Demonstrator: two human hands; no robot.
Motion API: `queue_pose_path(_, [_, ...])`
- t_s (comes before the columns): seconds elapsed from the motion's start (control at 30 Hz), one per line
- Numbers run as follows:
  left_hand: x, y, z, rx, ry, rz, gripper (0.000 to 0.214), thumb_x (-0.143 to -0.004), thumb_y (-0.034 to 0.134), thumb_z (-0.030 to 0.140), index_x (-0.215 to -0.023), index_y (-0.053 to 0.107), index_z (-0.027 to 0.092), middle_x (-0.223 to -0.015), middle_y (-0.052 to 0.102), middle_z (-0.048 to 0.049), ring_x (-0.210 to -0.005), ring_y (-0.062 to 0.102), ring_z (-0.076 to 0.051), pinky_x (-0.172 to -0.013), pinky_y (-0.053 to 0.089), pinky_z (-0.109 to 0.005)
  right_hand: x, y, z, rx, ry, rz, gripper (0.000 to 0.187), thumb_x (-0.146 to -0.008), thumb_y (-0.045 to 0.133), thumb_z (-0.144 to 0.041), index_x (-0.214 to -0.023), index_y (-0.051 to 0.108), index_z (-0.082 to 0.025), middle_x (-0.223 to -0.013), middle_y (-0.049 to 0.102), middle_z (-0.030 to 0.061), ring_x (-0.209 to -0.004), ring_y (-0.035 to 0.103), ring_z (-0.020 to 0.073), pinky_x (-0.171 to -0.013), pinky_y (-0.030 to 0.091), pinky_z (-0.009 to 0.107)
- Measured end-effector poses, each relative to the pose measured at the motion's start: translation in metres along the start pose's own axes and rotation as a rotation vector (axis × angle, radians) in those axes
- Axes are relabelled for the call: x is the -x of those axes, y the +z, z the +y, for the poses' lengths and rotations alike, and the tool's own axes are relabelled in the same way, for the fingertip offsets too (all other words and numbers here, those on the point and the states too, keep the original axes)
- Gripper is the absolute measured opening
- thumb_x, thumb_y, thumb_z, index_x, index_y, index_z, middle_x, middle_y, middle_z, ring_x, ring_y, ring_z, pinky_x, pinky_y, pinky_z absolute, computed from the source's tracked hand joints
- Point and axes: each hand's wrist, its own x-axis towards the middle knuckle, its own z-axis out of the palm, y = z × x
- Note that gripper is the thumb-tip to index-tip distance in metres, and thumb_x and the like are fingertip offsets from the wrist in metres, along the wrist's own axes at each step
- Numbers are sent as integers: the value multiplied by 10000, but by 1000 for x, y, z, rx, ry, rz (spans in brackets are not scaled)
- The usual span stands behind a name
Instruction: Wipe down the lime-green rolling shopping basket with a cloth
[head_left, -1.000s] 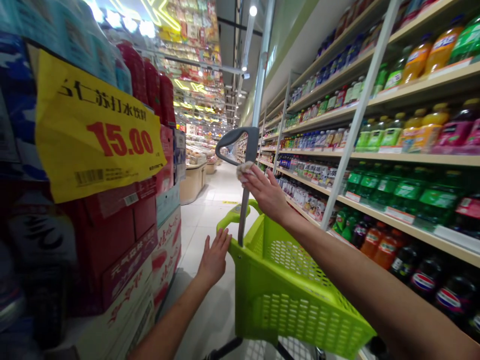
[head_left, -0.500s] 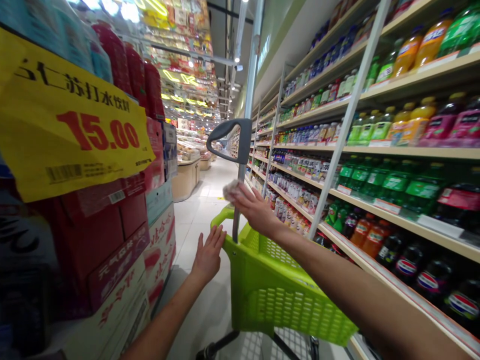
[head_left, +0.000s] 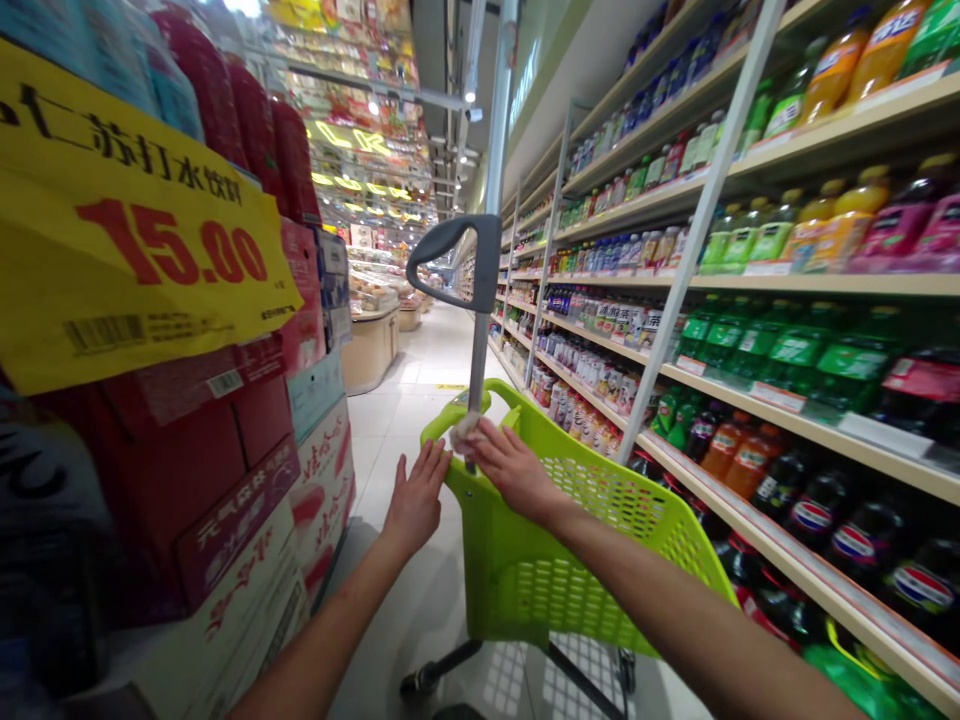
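Observation:
A bright green plastic shopping cart (head_left: 555,600) on wheels stands in front of me. From its near end rises a metal pole (head_left: 478,362) with a grey loop handle (head_left: 489,262). My left hand (head_left: 415,495) rests with outstretched fingers on the cart's near rim. A crumpled whitish cloth (head_left: 466,436) is under the fingers of my right hand (head_left: 517,470), pressed against the foot of the pole where it meets the cart. The cloth is partly hidden by the fingers.
Shelves of bottled drinks (head_left: 795,345) line the right side. Close on the left are stacked drink cartons (head_left: 322,480) and a yellow price sign (head_left: 150,240). A tiled aisle (head_left: 442,350) runs ahead, past a wooden display counter (head_left: 371,345).
My right hand has slid down the pole with the cloth, from below the loop handle to the pole's foot. My left hand stays on the rim.

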Motion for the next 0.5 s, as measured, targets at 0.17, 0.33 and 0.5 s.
queue_pose_path(0.17, [0,0,0,4,-1,4,711,-606,343,-5,-1302,341,141,-1406,290,-83,-1321,181,-218,-1039,183,-505,71,75,-82,-83,208,24,344,-845,419,-128,-1175,514,-143,-1220,520,105,-1280,277,233,-999,358,422])
queue_pose_path(0.33, [0,-3,2,3,-3,-2,725,-595,354,8,-1307,331,145,-1413,276,-78,-1322,179,-216,-1048,158,-503,102,99,-127,-216,269,-48,314,-846,437,-137,-1144,533,-156,-1164,561,80,-1226,372,204,-952,435,363])
queue_pose_path(0.5, [3,-6,5,5,-15,-17,702,-608,346,16,-1301,338,129,-1422,255,-76,-1328,157,-221,-1043,160,-507,74,64,-102,-346,410,126,373,-893,316,-149,-1233,452,-221,-1280,467,42,-1300,236,173,-1030,353,382])
